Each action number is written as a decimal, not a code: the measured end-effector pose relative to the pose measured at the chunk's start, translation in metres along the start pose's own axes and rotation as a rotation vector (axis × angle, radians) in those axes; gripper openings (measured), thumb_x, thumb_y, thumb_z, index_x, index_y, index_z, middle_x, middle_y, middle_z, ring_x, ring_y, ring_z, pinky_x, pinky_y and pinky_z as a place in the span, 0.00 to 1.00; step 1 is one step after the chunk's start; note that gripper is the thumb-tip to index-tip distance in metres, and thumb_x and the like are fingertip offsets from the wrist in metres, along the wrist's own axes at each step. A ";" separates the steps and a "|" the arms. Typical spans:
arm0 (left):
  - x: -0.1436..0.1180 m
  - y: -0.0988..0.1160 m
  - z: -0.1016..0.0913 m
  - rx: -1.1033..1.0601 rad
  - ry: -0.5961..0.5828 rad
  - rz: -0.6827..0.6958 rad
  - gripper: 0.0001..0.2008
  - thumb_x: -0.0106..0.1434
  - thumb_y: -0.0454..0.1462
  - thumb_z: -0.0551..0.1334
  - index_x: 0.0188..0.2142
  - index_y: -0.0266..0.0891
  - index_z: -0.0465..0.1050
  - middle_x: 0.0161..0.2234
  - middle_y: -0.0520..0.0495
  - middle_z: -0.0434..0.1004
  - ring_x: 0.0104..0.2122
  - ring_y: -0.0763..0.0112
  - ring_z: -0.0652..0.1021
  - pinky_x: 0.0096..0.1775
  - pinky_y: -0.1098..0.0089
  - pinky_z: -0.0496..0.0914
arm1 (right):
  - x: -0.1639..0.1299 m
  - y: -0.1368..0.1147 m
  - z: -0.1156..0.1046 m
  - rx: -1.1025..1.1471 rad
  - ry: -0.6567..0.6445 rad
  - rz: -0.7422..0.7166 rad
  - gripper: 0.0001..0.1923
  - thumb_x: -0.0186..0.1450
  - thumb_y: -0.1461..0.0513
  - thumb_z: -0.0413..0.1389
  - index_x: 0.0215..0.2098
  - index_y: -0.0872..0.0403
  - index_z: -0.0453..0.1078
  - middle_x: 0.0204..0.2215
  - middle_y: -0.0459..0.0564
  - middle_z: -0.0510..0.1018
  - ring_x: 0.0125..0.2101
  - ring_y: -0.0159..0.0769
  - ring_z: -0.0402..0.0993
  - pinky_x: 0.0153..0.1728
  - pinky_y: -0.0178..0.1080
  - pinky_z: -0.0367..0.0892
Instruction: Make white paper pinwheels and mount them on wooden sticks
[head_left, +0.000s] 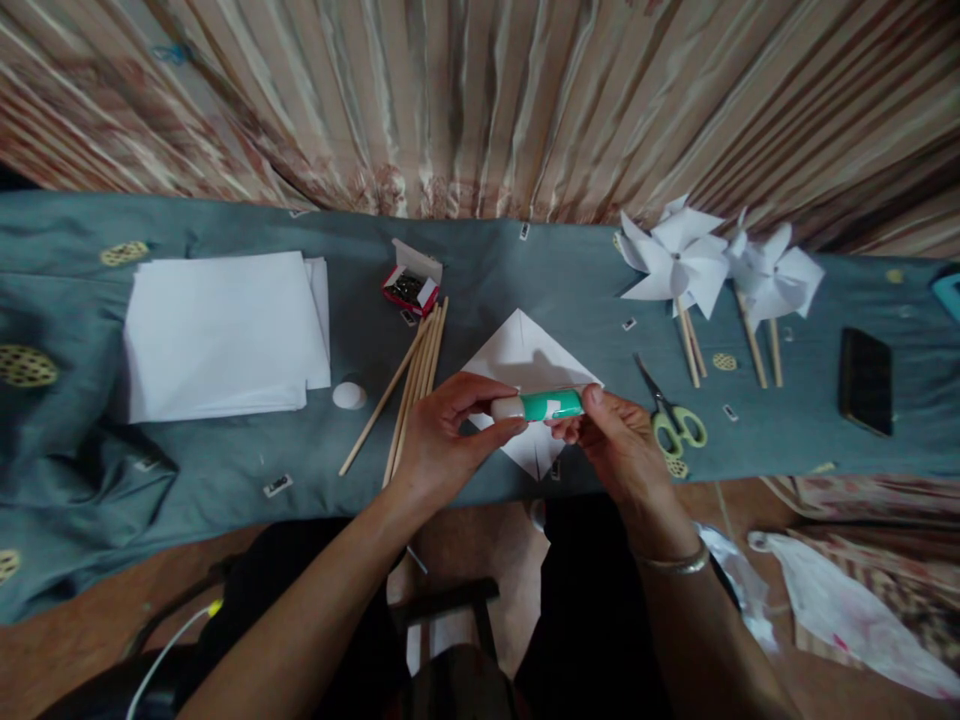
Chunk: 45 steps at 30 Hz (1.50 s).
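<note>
Left hand (pixel 450 430) pinches white cap end of glue stick (pixel 541 405); right hand (pixel 611 440) grips green barrel, above folded paper square (pixel 525 360). Scissors (pixel 671 415) just right.

- both hands hold green glue stick (pixel 541 404) sideways above white paper square (pixel 525 360)
- left hand (pixel 450 435) pinches its white cap end, right hand (pixel 611 440) grips the other end
- wooden sticks (pixel 412 385) just left of paper; scissors (pixel 671 415) to the right
- paper stack (pixel 221 335) far left; small staple box (pixel 411 280)
- two paper pinwheels (pixel 720 265), phone (pixel 865 380) right
</note>
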<state>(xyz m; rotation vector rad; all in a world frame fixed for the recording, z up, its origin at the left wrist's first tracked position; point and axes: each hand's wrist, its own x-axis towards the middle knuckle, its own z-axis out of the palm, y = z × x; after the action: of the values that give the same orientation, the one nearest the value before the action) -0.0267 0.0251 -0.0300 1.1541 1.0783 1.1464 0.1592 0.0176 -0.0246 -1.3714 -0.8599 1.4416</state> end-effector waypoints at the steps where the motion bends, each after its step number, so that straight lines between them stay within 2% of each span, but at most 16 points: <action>1: 0.000 0.000 0.000 0.006 -0.005 0.008 0.11 0.51 0.36 0.72 0.35 0.40 0.79 0.33 0.50 0.78 0.33 0.73 0.78 0.37 0.73 0.73 | 0.000 0.000 0.000 -0.002 0.003 0.001 0.22 0.54 0.43 0.65 0.20 0.54 0.76 0.17 0.48 0.79 0.17 0.27 0.69 0.20 0.31 0.62; 7: -0.002 0.000 -0.002 0.052 -0.021 0.029 0.10 0.52 0.36 0.72 0.36 0.40 0.80 0.35 0.49 0.78 0.35 0.72 0.77 0.38 0.72 0.71 | 0.000 0.000 0.000 -0.011 0.026 0.010 0.23 0.53 0.43 0.65 0.20 0.54 0.76 0.17 0.48 0.79 0.17 0.29 0.71 0.20 0.32 0.62; 10: -0.002 0.000 0.000 0.007 -0.008 0.011 0.11 0.51 0.35 0.72 0.35 0.39 0.79 0.34 0.50 0.78 0.35 0.72 0.77 0.38 0.72 0.72 | -0.001 0.000 0.000 0.028 0.035 0.019 0.23 0.51 0.43 0.66 0.20 0.53 0.75 0.17 0.47 0.78 0.18 0.28 0.70 0.20 0.31 0.63; 15: -0.002 0.000 0.009 -0.099 -0.006 -0.037 0.11 0.51 0.36 0.72 0.35 0.38 0.77 0.34 0.49 0.77 0.36 0.71 0.78 0.41 0.70 0.74 | -0.006 0.002 0.008 0.182 0.014 0.119 0.25 0.47 0.43 0.69 0.32 0.52 0.79 0.20 0.43 0.78 0.20 0.27 0.71 0.23 0.30 0.68; 18: -0.004 -0.003 0.012 -0.062 -0.057 -0.006 0.12 0.54 0.38 0.70 0.37 0.38 0.76 0.36 0.48 0.77 0.38 0.69 0.79 0.43 0.67 0.74 | -0.009 0.003 0.013 0.204 -0.007 0.144 0.21 0.47 0.46 0.70 0.29 0.52 0.78 0.19 0.43 0.77 0.20 0.27 0.72 0.22 0.31 0.68; 21: -0.006 -0.006 0.009 0.071 -0.068 0.102 0.22 0.54 0.40 0.71 0.48 0.39 0.73 0.45 0.44 0.76 0.44 0.65 0.78 0.47 0.63 0.74 | -0.009 0.002 0.009 0.148 0.059 0.059 0.17 0.50 0.50 0.70 0.29 0.52 0.77 0.21 0.43 0.78 0.20 0.28 0.73 0.21 0.30 0.68; 23: -0.007 -0.010 0.004 0.276 -0.081 0.209 0.25 0.56 0.40 0.70 0.52 0.39 0.70 0.51 0.40 0.73 0.50 0.61 0.76 0.51 0.59 0.72 | -0.009 0.000 0.003 0.057 0.145 -0.048 0.14 0.51 0.54 0.70 0.33 0.51 0.77 0.24 0.43 0.80 0.22 0.28 0.75 0.23 0.30 0.69; 26: -0.008 -0.018 -0.002 0.606 -0.153 0.371 0.14 0.63 0.37 0.64 0.49 0.37 0.74 0.53 0.38 0.73 0.55 0.56 0.72 0.56 0.53 0.67 | -0.010 0.000 -0.006 -0.101 0.211 -0.165 0.14 0.53 0.59 0.70 0.37 0.50 0.76 0.30 0.43 0.82 0.28 0.29 0.78 0.30 0.32 0.73; 29: -0.012 -0.026 -0.003 0.807 -0.239 0.459 0.12 0.66 0.36 0.60 0.47 0.36 0.75 0.56 0.35 0.71 0.60 0.51 0.66 0.58 0.49 0.64 | -0.012 0.003 -0.009 -0.205 0.208 -0.208 0.14 0.54 0.61 0.69 0.38 0.49 0.76 0.36 0.44 0.83 0.34 0.30 0.79 0.38 0.35 0.74; 35: -0.018 -0.029 0.007 1.033 -0.308 0.460 0.17 0.66 0.34 0.60 0.54 0.40 0.70 0.63 0.33 0.62 0.66 0.47 0.58 0.61 0.39 0.55 | -0.008 0.009 -0.007 -0.260 0.267 -0.300 0.12 0.55 0.60 0.68 0.38 0.49 0.74 0.36 0.44 0.82 0.36 0.35 0.80 0.42 0.41 0.75; 40: -0.018 -0.031 0.012 1.064 -0.302 0.470 0.18 0.65 0.35 0.61 0.55 0.43 0.70 0.64 0.34 0.62 0.66 0.45 0.58 0.61 0.37 0.53 | -0.003 0.009 -0.003 -0.353 0.301 -0.344 0.11 0.57 0.58 0.66 0.37 0.49 0.74 0.34 0.45 0.82 0.35 0.36 0.79 0.42 0.42 0.75; 45: -0.017 -0.033 0.012 1.061 -0.298 0.449 0.17 0.65 0.35 0.61 0.53 0.44 0.72 0.63 0.37 0.62 0.66 0.43 0.58 0.60 0.37 0.54 | -0.002 0.013 -0.002 -0.511 0.282 -0.362 0.15 0.58 0.55 0.66 0.42 0.48 0.73 0.41 0.48 0.81 0.42 0.40 0.78 0.49 0.46 0.73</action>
<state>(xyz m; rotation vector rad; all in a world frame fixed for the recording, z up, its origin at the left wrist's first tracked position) -0.0136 0.0050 -0.0615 2.4026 1.2431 0.6326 0.1594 0.0112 -0.0361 -1.6361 -1.2643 0.7534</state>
